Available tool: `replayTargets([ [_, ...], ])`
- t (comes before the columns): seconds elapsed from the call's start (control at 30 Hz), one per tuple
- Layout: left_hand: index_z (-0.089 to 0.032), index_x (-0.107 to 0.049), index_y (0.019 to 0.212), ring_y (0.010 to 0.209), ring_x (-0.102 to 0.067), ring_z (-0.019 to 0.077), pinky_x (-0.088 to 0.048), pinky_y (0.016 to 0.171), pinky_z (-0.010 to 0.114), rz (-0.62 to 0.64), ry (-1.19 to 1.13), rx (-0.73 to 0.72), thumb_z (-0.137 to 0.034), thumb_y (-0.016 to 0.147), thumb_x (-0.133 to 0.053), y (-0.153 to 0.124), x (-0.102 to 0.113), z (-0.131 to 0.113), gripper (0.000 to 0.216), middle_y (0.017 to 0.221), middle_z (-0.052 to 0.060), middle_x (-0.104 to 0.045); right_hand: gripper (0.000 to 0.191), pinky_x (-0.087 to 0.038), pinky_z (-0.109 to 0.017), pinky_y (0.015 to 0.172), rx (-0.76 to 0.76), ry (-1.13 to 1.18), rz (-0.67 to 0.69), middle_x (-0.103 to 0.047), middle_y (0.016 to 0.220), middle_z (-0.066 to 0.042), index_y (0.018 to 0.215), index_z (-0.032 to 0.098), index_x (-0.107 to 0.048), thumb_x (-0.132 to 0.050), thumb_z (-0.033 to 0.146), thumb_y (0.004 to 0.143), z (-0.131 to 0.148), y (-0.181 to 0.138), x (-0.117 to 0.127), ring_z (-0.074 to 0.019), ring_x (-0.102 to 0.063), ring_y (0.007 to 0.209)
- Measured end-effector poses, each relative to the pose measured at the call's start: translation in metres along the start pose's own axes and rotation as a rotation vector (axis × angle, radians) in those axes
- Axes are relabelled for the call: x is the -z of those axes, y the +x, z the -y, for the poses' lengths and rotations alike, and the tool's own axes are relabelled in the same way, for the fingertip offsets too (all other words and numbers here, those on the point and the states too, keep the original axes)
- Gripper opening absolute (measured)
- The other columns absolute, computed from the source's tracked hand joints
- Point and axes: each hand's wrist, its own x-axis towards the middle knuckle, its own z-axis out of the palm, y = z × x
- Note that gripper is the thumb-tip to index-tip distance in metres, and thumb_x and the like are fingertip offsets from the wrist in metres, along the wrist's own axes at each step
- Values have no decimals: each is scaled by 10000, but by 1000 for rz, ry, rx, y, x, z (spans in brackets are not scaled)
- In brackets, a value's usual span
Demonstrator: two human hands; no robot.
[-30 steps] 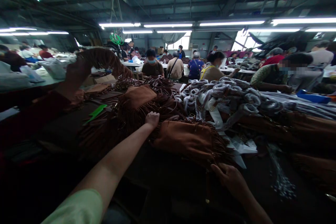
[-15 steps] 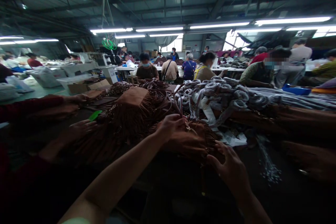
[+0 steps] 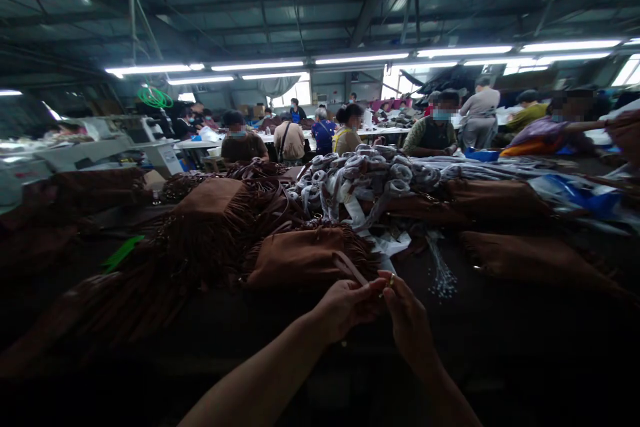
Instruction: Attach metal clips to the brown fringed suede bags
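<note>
A brown suede fringed bag (image 3: pixel 300 257) lies on the dark table in front of me. A thin brown strap (image 3: pixel 349 266) runs from it toward me. My left hand (image 3: pixel 345 305) is closed on the near end of that strap. Fingertip to fingertip with it, my right hand (image 3: pixel 407 317) pinches a small gold metal ring (image 3: pixel 391 278) at the strap's end. Both hands sit just in front of the bag's near edge.
More brown fringed bags (image 3: pixel 200 220) pile up to the left, with a green comb (image 3: pixel 123 252) beside them. A heap of wrapped grey straps (image 3: pixel 370 173) lies behind, further brown bags (image 3: pixel 530 257) to the right. Several people work at distant tables (image 3: pixel 280 137).
My left hand came back from the far pile to the near bag and took the strap. My right hand rose to meet it. A co-worker's arms at the left have gone from view.
</note>
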Motion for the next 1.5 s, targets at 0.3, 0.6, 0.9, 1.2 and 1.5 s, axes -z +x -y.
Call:
replayTargets([
  [0.3, -105, -636, 839, 384, -434, 37, -315, 386, 155, -152, 591, -235, -511, 675, -692, 11, -6, -29, 442, 582, -19, -588, 465, -399, -229, 497, -272, 253, 203, -514, 599, 31, 1159, 147, -517, -442, 504, 871, -7, 4, 19, -117, -476, 522],
  [0.6, -90, -610, 640, 383, -456, 62, -345, 384, 186, -306, 392, -182, -386, 598, -738, 30, -18, -1, 325, 508, -4, -556, 361, -490, -278, 641, -131, -106, 187, -631, 794, -37, 1063, 197, -540, -462, 491, 869, -30, -9, 18, -174, -605, 711],
  [0.9, -94, -582, 669, 384, -438, 56, -366, 396, 198, -376, 285, -78, -417, 611, -720, 32, 2, 35, 356, 552, -7, -548, 315, -512, -277, 766, 66, -402, 137, -649, 1025, -77, 1142, 208, -583, -454, 366, 902, -56, -34, 5, -194, -642, 907],
  [1.2, -206, -627, 915, 982, -519, 223, -405, 903, 352, -575, 1633, -524, -300, 694, -723, 25, 19, -23, 259, 957, 50, -588, 240, -492, -279, 732, -19, -348, 102, -659, 885, -46, 1005, 202, -630, -486, 317, 851, -59, -11, 10, -175, -634, 780],
  [1.5, -202, -679, 832, 809, -587, 193, -456, 715, 279, -438, 1901, -242, -253, 691, -631, 60, 32, -37, 157, 878, 52, -623, 241, -495, -285, 748, -25, -237, 173, -688, 923, -65, 964, 193, -668, -512, 296, 813, -61, 4, -6, -195, -640, 827],
])
